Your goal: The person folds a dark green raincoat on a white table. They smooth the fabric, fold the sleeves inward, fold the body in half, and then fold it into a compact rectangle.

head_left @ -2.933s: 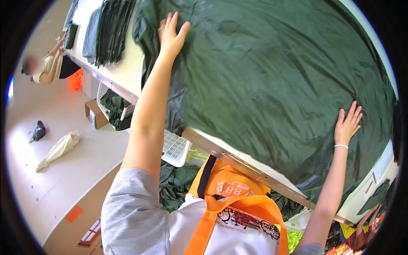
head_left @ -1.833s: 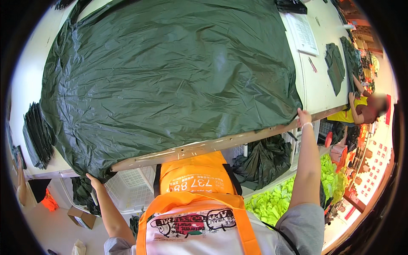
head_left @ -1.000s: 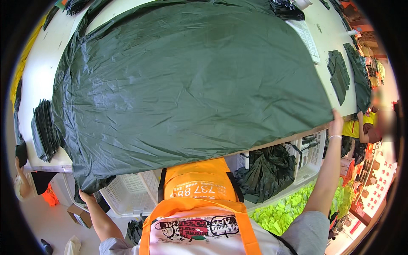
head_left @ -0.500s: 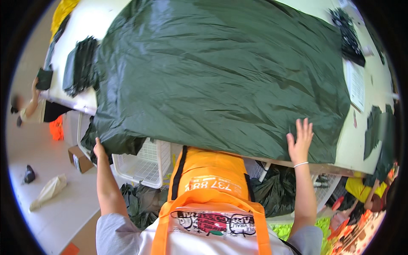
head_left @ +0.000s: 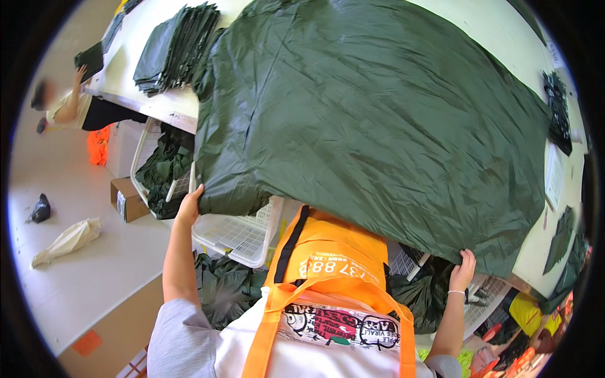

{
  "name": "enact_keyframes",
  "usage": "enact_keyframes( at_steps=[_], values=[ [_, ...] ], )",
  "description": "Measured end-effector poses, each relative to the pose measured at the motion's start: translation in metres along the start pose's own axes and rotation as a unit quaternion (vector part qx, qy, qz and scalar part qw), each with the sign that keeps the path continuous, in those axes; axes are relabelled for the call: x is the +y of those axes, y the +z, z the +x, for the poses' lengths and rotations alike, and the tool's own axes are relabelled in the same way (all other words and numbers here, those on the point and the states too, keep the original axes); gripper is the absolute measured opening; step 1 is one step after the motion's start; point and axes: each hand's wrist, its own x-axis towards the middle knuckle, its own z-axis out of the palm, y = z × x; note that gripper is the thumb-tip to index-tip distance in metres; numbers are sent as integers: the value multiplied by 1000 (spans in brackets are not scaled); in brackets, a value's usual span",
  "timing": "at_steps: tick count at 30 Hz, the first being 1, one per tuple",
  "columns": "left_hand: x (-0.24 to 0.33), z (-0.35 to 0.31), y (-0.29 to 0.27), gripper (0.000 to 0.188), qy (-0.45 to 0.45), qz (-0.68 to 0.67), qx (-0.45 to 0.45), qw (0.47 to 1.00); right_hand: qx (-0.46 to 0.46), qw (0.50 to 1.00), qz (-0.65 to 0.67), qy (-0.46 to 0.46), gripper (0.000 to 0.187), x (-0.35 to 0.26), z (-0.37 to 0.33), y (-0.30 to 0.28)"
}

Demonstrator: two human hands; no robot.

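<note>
A large dark green sheet of thin, wrinkled cloth [head_left: 372, 120] spreads over the table and hangs past its near edge. My left hand [head_left: 190, 205] is closed on the sheet's near left corner. At the right, my right hand [head_left: 463, 271] pinches the near edge, fingers curled over it. Between my arms the middle of that edge droops above an orange bag [head_left: 343, 242] that is worn at my front.
Folded dark green pieces form a stack [head_left: 173, 50] on the white table [head_left: 116, 75], far left. White plastic baskets [head_left: 239, 233] with dark green cloth stand below. A cardboard box [head_left: 129, 200] is on the left floor; another person [head_left: 69, 107] stands beyond, holding a dark piece.
My right hand has gone from lying flat on the sheet to gripping its near edge. The left corner has been drawn up and rightward, uncovering a basket. The view has turned.
</note>
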Motion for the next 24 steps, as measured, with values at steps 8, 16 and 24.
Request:
enact_keyframes(
  at_steps=[8,16,24],
  values=[
    [113,-69,32,41,101,-136,-124,978,91,992,-74,-39,10,27,49,-89],
    [272,67,235,65,307,-44,-70,948,143,978,-153,9,23,28,267,-68],
    [40,-42,440,73,604,610,32,513,257,966,-2,32,46,102,225,-74]
  ],
)
